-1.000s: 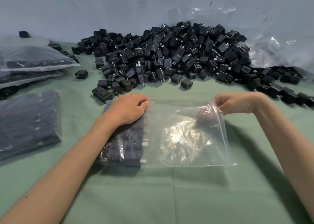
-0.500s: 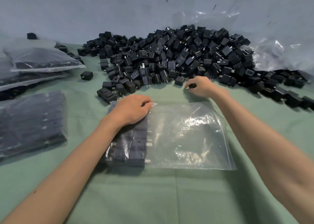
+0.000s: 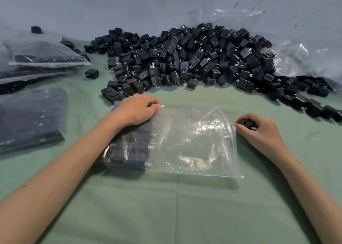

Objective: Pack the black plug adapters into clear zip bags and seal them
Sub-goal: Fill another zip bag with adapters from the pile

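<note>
A clear zip bag [image 3: 190, 142] lies flat on the green cloth, its mouth facing right. Several black plug adapters [image 3: 129, 147] are packed in rows at its left end. My left hand [image 3: 135, 110] rests on those adapters and pinches the bag's top edge. My right hand [image 3: 259, 130] grips one black plug adapter [image 3: 247, 124] right at the bag's open mouth. A big heap of loose black adapters [image 3: 185, 58] lies behind the bag.
Filled, sealed bags [image 3: 29, 119] lie at the left, more stacked bags [image 3: 44, 54] behind them. A crumpled clear plastic sheet [image 3: 296, 54] stands at the back right against the grey wall. Loose adapters [image 3: 314, 103] trail along the right. Green cloth [image 3: 185, 206] covers the near table.
My right hand left the bag's mouth, reached to the heap and took one adapter, then came back to the bag's open edge. My left hand stayed on the bag.
</note>
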A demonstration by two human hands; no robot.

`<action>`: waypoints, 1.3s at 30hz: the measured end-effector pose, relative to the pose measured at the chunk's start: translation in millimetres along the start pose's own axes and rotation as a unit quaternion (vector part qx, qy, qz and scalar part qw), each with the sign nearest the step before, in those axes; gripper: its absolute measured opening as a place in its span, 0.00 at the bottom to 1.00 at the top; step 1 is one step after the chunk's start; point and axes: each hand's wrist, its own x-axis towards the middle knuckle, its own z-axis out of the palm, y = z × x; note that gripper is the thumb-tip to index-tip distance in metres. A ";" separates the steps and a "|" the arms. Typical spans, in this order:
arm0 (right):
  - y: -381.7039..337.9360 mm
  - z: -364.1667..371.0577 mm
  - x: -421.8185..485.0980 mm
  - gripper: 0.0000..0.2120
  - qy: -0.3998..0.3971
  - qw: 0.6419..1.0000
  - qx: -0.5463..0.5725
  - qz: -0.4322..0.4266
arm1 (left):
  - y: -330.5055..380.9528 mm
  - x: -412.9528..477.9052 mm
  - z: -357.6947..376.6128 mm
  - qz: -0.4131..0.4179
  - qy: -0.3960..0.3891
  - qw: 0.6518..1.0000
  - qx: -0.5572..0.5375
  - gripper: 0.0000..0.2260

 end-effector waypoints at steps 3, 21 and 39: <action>-10.5 -4.9 -4.1 0.07 -0.048 0.998 0.048 0.002 | 1.6 -0.4 -0.4 0.004 -0.003 1.000 -0.002 0.12; -46.5 5.4 -21.1 0.19 -0.436 0.857 0.272 0.022 | -1.8 0.3 1.3 0.009 0.000 1.000 0.001 0.12; -72.5 36.0 -7.9 0.13 -0.365 0.901 0.227 -0.066 | 1.5 -1.0 -0.7 0.014 0.004 1.000 0.010 0.13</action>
